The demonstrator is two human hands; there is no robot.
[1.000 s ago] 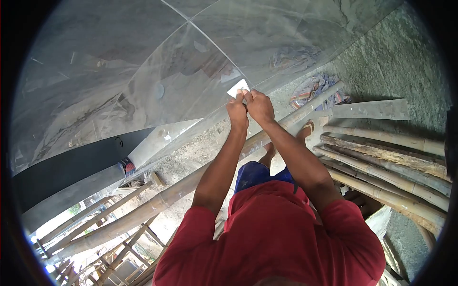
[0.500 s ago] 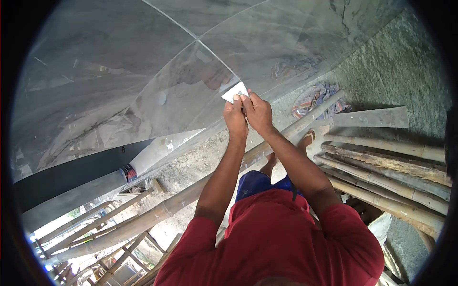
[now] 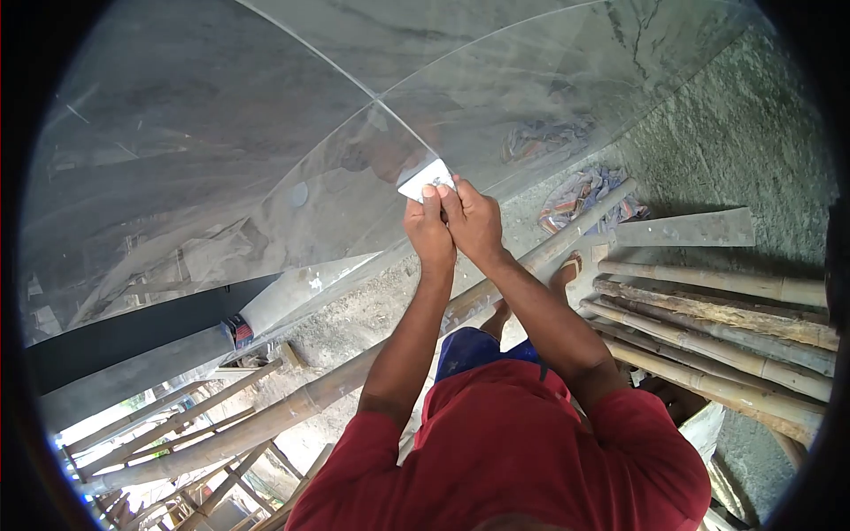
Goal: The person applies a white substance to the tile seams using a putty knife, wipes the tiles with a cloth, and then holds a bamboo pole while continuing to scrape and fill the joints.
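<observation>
A small flat white piece (image 3: 426, 180) is held between both hands, against the glossy grey tiled surface (image 3: 336, 195). My left hand (image 3: 430, 232) grips its lower edge with the thumb on top. My right hand (image 3: 475, 221) pinches the same piece from the right, its thumb beside the other one. The fingers underneath are mostly hidden. From the piece, a pale joint line (image 3: 404, 126) runs up and left to a crossing with a curved joint.
Below the tiles a long bamboo pole (image 3: 345, 372) crosses diagonally. Several poles (image 3: 726, 332) lie at the right, near a board (image 3: 686, 228) and a crumpled cloth (image 3: 589, 199). A dark red and blue packet (image 3: 236, 331) sits at the left beside a dark opening.
Both hands and the white piece have shifted slightly left and down. The piece has turned a little, and more of the joint crossing area shows above it.
</observation>
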